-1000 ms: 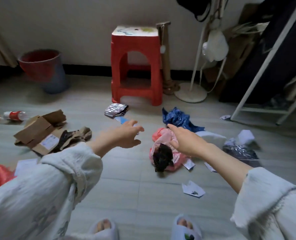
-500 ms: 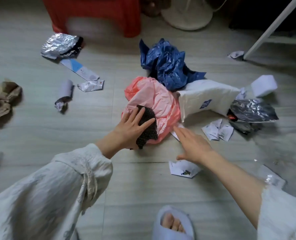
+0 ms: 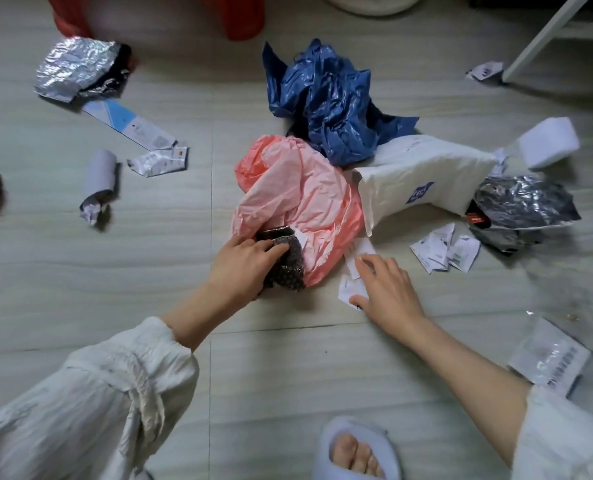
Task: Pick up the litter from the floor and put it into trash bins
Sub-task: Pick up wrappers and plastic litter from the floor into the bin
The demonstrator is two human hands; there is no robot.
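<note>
Lying on the pale floor, the black bubble wrap sat against the near edge of the pink plastic bag. The left hand lay over the wrap with its fingers curled onto it, apparently gripping it, though the thumb was hidden. The right hand was spread, fingers straight, pressing on small white paper scraps just beside the pink bag and holding nothing. Behind the pink bag, touching it, was a crumpled blue plastic bag, and to its right a white mailer pouch. More torn slips lay near a silver foil wrapper. Another foil wrapper lay well apart at the far left.
</note>
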